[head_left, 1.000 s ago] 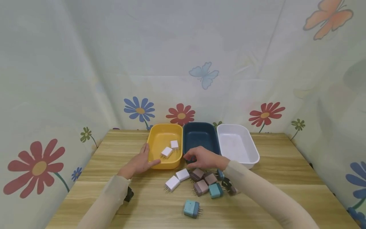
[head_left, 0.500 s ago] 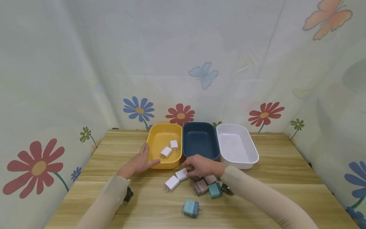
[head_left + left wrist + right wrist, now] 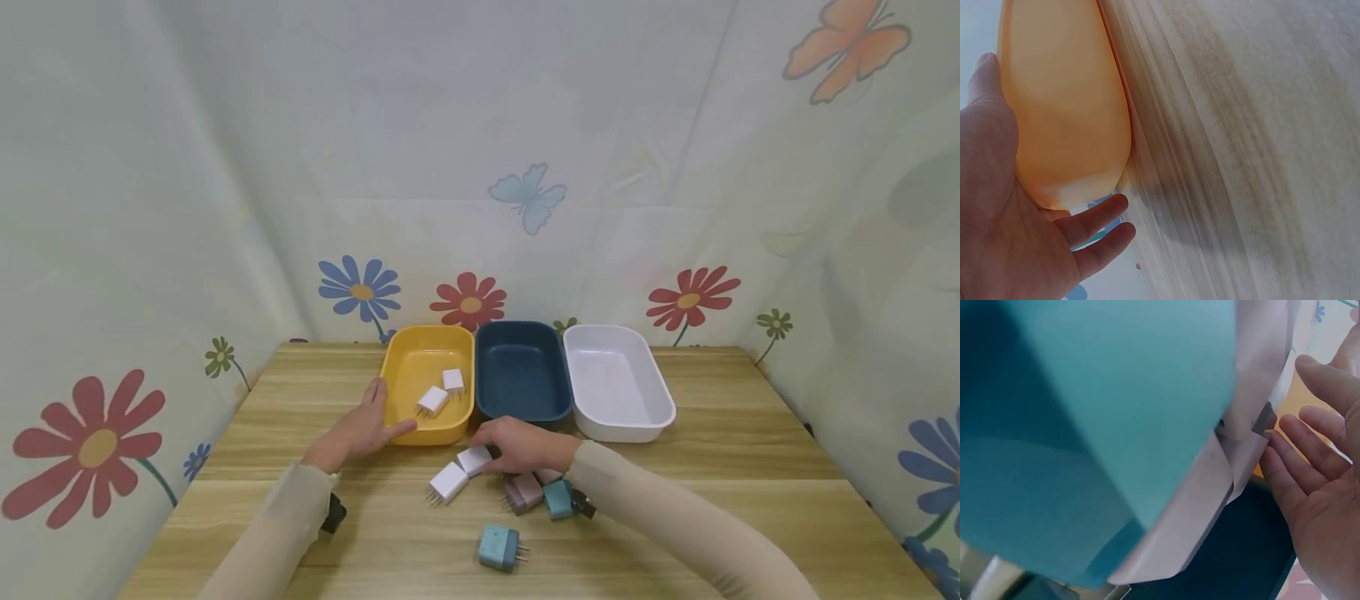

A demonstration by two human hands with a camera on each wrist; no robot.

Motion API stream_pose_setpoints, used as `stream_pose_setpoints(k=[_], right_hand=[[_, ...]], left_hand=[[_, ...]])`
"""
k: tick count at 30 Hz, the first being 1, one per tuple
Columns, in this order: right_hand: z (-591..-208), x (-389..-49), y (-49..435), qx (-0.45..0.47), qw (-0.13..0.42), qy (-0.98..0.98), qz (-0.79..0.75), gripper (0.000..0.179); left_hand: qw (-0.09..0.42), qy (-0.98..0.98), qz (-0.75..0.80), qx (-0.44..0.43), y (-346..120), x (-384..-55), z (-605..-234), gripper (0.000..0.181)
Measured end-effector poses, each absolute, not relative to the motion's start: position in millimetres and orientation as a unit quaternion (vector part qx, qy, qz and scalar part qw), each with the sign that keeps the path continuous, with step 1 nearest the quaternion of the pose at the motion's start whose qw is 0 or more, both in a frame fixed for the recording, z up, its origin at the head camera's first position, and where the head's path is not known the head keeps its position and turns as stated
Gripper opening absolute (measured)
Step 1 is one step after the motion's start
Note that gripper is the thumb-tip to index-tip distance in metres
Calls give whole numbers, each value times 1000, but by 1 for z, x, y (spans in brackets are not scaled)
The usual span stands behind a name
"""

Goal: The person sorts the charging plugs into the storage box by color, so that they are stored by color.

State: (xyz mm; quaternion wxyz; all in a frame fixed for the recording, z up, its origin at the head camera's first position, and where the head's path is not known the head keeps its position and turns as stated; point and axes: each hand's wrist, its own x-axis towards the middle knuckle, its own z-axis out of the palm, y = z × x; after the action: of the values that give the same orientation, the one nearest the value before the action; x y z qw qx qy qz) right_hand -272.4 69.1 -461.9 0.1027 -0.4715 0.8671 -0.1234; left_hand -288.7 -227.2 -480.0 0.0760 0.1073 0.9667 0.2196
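Here's the white charger (image 3: 474,460), lying on the desk (image 3: 615,567) just in front of the gap between the yellow tray and the dark blue one, its long side slanting a little, left end lower, right end up by the fingers. And that right end is what counts, I'd judge: the right hand (image 3: 521,446) comes at it from the right, index finger over the far side, thumb to the near side, so the charger sits just left of the fingertips. The wrist view shows thumb and fingers well parted and loosely bent; no firm hold to be seen, and whether skin touches plastic I can't tell. Just beside, lower left, a second white charger (image 3: 447,483) slants more steeply, prongs toward the person. Under and below the palm, a huddle: a mauve charger (image 3: 523,492), a teal charger (image 3: 558,500), others partly covered. Nearer the person, apart, a teal-and-blue charger (image 3: 498,548), prongs right. Farther off than the right, the left hand (image 3: 360,427) lies against the yellow tray (image 3: 408,362), thumb along the near end, fingers extended by the left wall, two white chargers (image 3: 432,401) inside. Right of that, side by side: dark blue tray (image 3: 522,375), white tray (image 3: 615,379).
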Motion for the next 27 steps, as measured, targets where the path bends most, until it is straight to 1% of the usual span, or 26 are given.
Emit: stream_pose_setpoints(k=[5, 15, 27], right_hand=[[-464, -272, 67, -467, 100, 870, -124, 36], [-469, -272, 61, -456, 118, 875, -111, 40], [-466, -273, 59, -461, 133, 872, -92, 41]], left_hand=[[79, 968, 216, 102, -227, -289, -480, 113], [80, 967, 221, 95, -227, -289, -482, 115], [85, 966, 225, 91, -226, -289, -481, 115]])
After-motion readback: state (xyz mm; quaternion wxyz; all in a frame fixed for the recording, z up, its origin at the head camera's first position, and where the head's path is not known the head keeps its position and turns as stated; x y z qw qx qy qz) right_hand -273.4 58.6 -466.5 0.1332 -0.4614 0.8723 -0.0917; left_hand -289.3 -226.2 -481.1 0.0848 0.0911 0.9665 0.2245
